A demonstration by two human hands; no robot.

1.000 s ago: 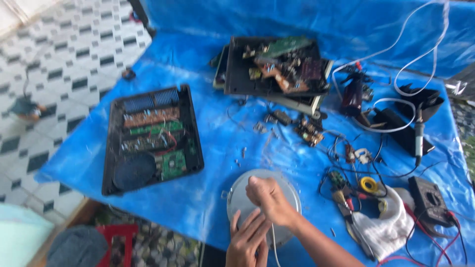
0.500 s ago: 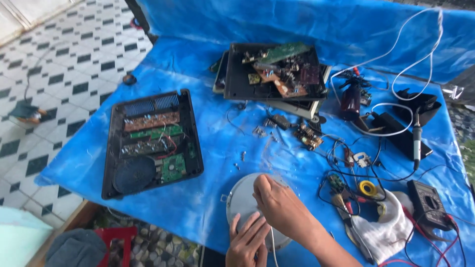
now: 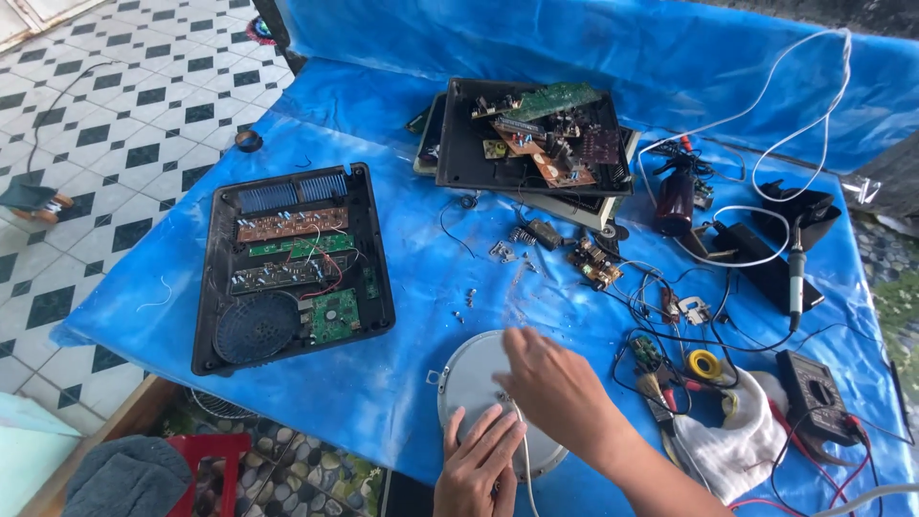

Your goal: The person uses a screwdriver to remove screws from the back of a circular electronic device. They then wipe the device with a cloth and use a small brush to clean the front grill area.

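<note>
Round grey disc [image 3: 469,383] lies at the near edge of the surface [image 3: 412,402], which is covered with a blue tarp, and part of the disc seems to sit at or past that edge. The left hand [image 3: 479,464] lies flat on the near side of the disc, its fingers [image 3: 498,431] spread and pressing down rather than gripping. The right hand [image 3: 555,388] hovers over the far right part of the disc with the fingers curled toward the middle; whether they pinch anything I cannot tell, as the hand is blurred. A thin white wire [image 3: 525,474] runs from under the hands toward the person.

Risks, as I judge them: a slip of the pressing hand could push the disc off the edge. Small loose screws [image 3: 467,299] lie just beyond the disc and could be swept away by a sleeve or wrist. To the right of the disc, a tangle of leads [image 3: 661,316], a yellow tape roll [image 3: 706,364] and a multimeter [image 3: 814,394] sit near the right forearm, so a wide elbow move might drag them. Left of the disc, the open black case with circuit boards [image 3: 292,263] stands well apart.
</note>
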